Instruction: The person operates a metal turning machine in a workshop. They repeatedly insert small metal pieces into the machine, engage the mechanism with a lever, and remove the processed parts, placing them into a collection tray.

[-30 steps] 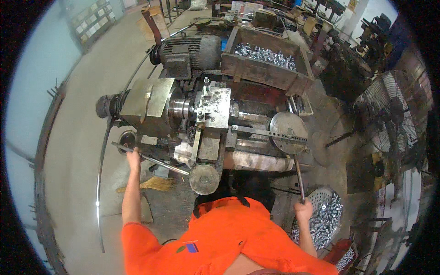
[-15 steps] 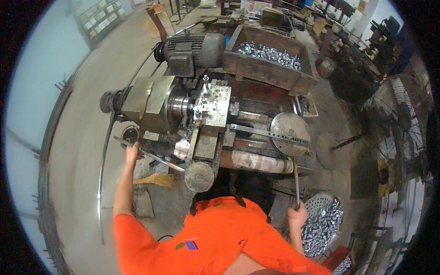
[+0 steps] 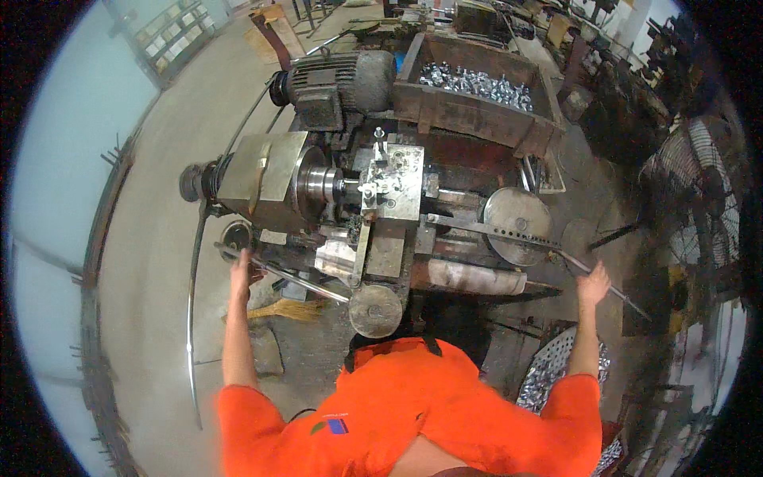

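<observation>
A small lathe stands before me, with a metal-topped tool post [image 3: 397, 183] to the right of its round spindle [image 3: 322, 182]. My left hand [image 3: 242, 274] is closed round the slanting lever bar [image 3: 298, 280] that runs to a round handwheel [image 3: 376, 311] at the front. Out to the right, my right hand [image 3: 593, 284] grips a long lever rod [image 3: 574, 261]. That rod reaches out from the larger round disc [image 3: 517, 219], and its free end sticks out past my fist. Metal shavings or small bits lie on the tool post.
Behind the lathe are a grey motor [image 3: 342, 83] and a wooden box [image 3: 477, 111] holding many shiny metal parts. A perforated basket [image 3: 556, 350] of similar parts sits low by my right arm. A straw broom [image 3: 290, 309] lies below the left lever; a caged fan [image 3: 691, 187] stands at right.
My right hand has swung its lever from pointing down toward me to pointing out right. The tool post has shifted right, away from the spindle. My left hand stays on its bar.
</observation>
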Tool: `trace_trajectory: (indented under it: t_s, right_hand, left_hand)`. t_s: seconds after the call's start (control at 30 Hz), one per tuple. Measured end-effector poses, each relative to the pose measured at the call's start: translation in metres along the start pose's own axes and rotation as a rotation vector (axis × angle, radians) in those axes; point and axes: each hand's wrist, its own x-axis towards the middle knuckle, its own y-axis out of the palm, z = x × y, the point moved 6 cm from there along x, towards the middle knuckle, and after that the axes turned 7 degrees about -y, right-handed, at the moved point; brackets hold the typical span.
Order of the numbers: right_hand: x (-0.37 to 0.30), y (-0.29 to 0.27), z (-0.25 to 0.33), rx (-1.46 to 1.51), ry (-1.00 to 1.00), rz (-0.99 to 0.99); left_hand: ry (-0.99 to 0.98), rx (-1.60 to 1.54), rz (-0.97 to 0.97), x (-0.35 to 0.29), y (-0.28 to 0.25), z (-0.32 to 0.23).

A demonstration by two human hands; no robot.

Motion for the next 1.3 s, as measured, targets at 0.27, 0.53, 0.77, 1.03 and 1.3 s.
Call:
trace_trajectory:
  t_s: [0.27, 0.53, 0.77, 1.03, 1.3]
  right_hand:
    - [-0.12, -0.015, 0.09, 0.558, -0.093, 0.054]
    - [-0.138, -0.05, 0.143, 0.693, 0.003, 0.383]
    - [-0.101, -0.072, 0.152, 0.797, -0.193, 0.267]
    - [-0.007, -0.186, 0.287, 1.077, -0.52, 0.138]
    - [0.0, -0.271, 0.504, 1.115, -1.137, -0.043]
  left_hand:
    - [0.461, 1.41, 0.04, 0.023, 0.015, 0.09]
    - [0.474, 1.301, -0.396, 0.054, 0.032, 0.198]
    - [0.362, 1.551, 0.145, 0.039, 0.027, 0.141]
    - [0.241, 1.29, 0.145, 0.028, -0.004, 0.146]
    - [0.669, 0.821, -0.376, -0.086, -0.114, -0.068]
